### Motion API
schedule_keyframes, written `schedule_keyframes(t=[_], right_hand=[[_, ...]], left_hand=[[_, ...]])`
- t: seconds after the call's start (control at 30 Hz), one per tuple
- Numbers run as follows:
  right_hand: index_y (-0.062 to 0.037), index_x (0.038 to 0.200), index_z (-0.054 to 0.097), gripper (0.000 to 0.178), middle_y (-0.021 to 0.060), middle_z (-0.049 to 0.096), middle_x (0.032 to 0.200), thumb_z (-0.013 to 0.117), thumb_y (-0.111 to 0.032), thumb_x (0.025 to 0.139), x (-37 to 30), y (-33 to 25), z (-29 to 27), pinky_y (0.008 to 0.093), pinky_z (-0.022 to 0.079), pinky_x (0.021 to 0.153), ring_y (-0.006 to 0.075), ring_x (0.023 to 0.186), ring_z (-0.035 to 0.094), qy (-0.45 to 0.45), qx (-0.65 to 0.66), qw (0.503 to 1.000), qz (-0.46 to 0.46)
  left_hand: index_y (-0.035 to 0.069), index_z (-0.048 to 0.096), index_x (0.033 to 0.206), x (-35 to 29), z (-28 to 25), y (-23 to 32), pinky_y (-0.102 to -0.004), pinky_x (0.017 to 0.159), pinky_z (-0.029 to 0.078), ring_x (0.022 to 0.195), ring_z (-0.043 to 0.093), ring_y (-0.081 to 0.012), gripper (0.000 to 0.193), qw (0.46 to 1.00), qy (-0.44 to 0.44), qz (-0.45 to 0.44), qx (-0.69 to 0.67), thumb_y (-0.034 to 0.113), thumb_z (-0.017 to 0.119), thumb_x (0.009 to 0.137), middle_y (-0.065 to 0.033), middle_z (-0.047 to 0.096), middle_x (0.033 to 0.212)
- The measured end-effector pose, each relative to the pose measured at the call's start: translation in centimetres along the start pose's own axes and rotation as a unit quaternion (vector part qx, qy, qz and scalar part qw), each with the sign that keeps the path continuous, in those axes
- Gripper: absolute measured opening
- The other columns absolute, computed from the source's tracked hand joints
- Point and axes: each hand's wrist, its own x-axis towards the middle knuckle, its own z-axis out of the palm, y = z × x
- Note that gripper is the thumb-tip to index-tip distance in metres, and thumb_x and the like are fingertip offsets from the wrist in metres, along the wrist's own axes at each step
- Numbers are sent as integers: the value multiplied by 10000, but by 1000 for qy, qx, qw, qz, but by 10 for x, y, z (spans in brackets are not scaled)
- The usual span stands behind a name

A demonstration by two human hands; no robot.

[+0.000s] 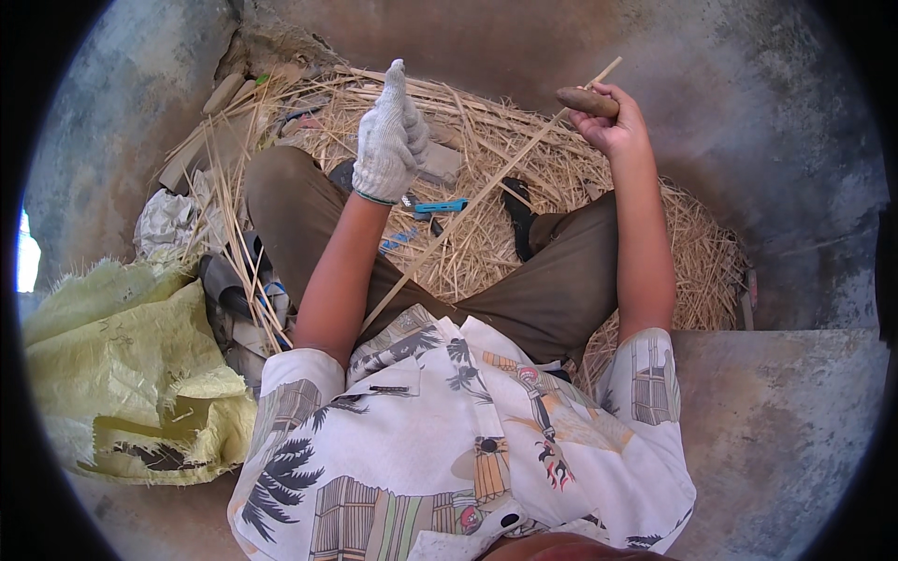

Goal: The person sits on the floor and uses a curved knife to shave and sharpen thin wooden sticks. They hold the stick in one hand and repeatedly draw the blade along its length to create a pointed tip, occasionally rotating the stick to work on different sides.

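My left hand [390,140] wears a white knitted glove and is raised over my bent knee. One finger stretches upward and the others are partly bent; nothing shows in them. Farther right, my bare right hand [615,123] is closed around a brown, rounded wooden handle [587,101]; any blade on it is hidden. A long, thin pale strip [468,210], which looks like split bamboo, also runs through the right fingers. Its short end sticks out past the handle, and its long end slants down to my lap, apart from the gloved hand.
Straw-like shavings [552,164] cover the floor around my crossed legs. A blue tool [440,206] lies between them, near a grey block [440,166]. Long strips [248,271] lean at my left, beside a torn yellow woven sack [140,365]. A grey wall [748,122] curves behind.
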Motion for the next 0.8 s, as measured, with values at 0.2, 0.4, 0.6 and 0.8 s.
schedule_keyframes(t=[0.2,0.4,0.6,0.8], right_hand=[[43,1118,538,277,163,606,1104,683,9,884,2,3,-1,497,561,1010,316,1043,655,-21,1,1000,-8],[48,1060,549,229,141,624,998,683,11,877,-1,-5,2,497,568,997,289,1005,668,-59,-3,998,-21],[6,927,577,133,118,644,893,699,-16,881,14,-6,-8,435,606,878,255,894,687,-51,-95,987,-117],[-55,832,574,174,76,617,783,735,-76,896,-21,24,9,315,545,631,184,690,655,-81,-272,886,-367]], left_hand=[[-2,707,1177,-13,17,-6,-320,609,533,666,651,-161,593,864,-221,-108,440,554,629,987,-70,698,869],[39,632,1207,-42,28,-12,-191,424,362,503,475,-32,344,879,-283,-329,198,308,672,997,61,539,702],[117,580,1026,-34,28,5,-200,354,201,431,291,3,129,935,-187,-267,142,227,647,1010,113,349,619],[71,596,1119,-29,16,29,-213,337,183,405,266,-2,110,945,-191,-258,64,128,574,1027,110,309,601]])
